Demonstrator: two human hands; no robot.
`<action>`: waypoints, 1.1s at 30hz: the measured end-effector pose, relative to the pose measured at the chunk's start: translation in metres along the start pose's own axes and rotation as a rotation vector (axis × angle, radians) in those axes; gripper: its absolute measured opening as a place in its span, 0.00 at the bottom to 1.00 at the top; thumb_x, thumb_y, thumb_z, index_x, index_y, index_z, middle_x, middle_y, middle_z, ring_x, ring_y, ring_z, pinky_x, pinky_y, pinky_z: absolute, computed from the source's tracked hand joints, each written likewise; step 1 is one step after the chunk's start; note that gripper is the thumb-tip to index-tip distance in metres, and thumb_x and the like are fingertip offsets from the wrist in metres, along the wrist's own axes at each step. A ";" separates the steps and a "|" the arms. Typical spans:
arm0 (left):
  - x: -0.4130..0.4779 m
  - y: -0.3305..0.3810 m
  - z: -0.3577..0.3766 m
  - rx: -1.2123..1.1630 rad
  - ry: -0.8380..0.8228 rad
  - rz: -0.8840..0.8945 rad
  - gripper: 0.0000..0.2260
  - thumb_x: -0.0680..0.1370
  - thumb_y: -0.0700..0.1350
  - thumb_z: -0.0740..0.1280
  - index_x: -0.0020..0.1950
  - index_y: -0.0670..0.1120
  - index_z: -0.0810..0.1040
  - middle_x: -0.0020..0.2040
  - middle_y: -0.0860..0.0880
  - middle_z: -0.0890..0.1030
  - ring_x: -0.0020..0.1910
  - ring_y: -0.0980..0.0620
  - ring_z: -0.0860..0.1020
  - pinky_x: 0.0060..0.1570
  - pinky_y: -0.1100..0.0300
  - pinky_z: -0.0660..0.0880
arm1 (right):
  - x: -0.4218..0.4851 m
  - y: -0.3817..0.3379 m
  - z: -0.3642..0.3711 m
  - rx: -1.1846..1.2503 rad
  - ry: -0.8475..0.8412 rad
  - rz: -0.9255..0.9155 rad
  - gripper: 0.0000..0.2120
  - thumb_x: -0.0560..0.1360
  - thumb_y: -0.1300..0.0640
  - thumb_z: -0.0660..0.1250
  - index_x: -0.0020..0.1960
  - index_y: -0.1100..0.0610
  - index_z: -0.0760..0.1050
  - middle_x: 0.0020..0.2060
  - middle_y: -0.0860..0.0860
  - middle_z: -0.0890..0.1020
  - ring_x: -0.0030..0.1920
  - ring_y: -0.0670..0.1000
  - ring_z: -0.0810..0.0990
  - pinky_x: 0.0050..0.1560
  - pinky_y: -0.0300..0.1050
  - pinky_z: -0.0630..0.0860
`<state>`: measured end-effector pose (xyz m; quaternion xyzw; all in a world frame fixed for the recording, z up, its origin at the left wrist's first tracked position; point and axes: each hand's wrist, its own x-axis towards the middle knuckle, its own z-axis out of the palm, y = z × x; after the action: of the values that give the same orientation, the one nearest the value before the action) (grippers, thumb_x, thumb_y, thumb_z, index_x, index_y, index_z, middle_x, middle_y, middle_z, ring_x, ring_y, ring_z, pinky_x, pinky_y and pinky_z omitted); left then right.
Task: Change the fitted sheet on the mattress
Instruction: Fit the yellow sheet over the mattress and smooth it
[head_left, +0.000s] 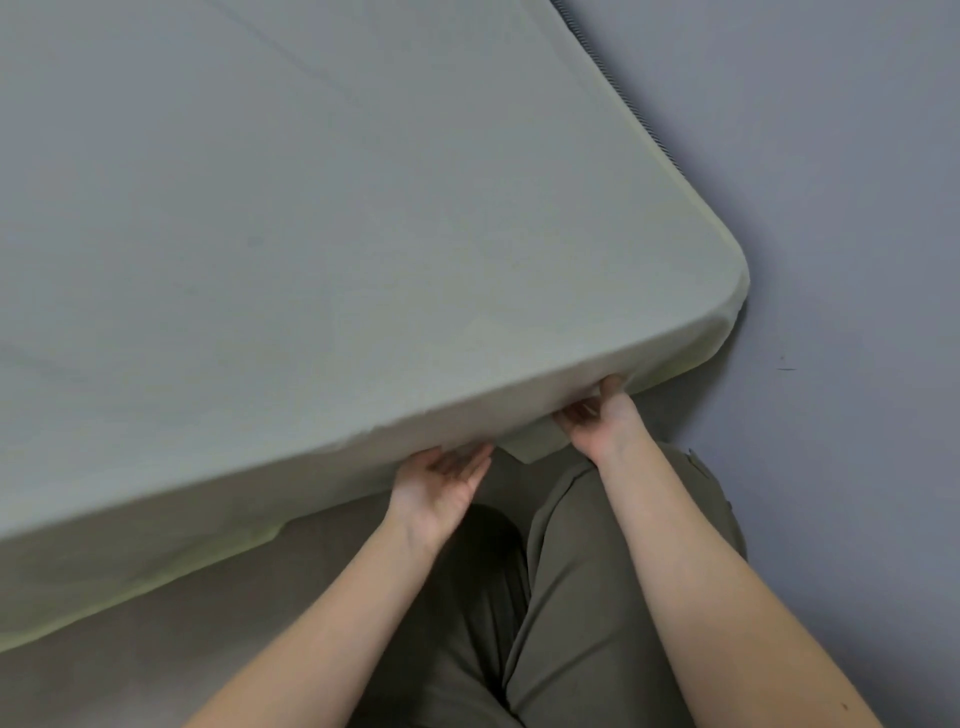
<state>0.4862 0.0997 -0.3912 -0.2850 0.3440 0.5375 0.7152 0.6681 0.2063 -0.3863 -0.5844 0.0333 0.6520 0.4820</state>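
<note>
Pale green cloth, the sheet (363, 234), is stretched smooth over the mattress (814, 148) and fills the upper left and middle of the frame. It wraps the rounded corner at middle right, and only a thin striped strip of the mattress edge shows along the upper right side. The sheet's side panel hangs down along the near edge, which runs from lower left up to that corner. The left hand (441, 480) lies palm up at the bottom of this edge, just below centre. Its fingers are straight and relaxed, their tips touching the underside of the cloth, and it grasps nothing. The right hand (597, 415) is further right, close under the corner. Its fingers are curled round the sheet's lower hem and its thumb is pressed up against the fabric. A small flap of the cloth sticks out between the two hands. Both bare forearms reach up from the bottom of the frame over olive trousers (597, 597). A blue-grey wall (857, 260) fills the right side, just beside the corner.
</note>
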 end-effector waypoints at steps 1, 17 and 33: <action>0.002 0.001 0.000 -0.005 0.025 0.021 0.19 0.82 0.38 0.51 0.73 0.35 0.60 0.72 0.33 0.66 0.69 0.34 0.69 0.71 0.43 0.62 | 0.000 0.000 0.001 0.003 -0.011 0.009 0.21 0.80 0.44 0.60 0.66 0.58 0.71 0.59 0.58 0.77 0.54 0.59 0.77 0.59 0.58 0.76; 0.020 0.013 -0.012 0.052 0.130 0.075 0.21 0.73 0.27 0.56 0.65 0.34 0.71 0.59 0.34 0.77 0.63 0.39 0.74 0.70 0.46 0.66 | -0.015 0.007 0.029 0.317 -0.079 0.124 0.31 0.71 0.28 0.61 0.59 0.52 0.76 0.59 0.53 0.80 0.54 0.59 0.79 0.50 0.61 0.79; 0.046 0.012 -0.010 0.324 0.231 0.153 0.14 0.76 0.27 0.48 0.40 0.40 0.68 0.59 0.36 0.77 0.64 0.35 0.74 0.71 0.44 0.62 | 0.006 -0.009 0.031 0.326 -0.077 0.092 0.44 0.62 0.18 0.53 0.68 0.44 0.73 0.66 0.52 0.76 0.67 0.60 0.72 0.70 0.65 0.62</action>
<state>0.4817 0.1215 -0.4339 -0.1989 0.5265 0.4917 0.6644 0.6525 0.2336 -0.3770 -0.4710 0.1469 0.6812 0.5408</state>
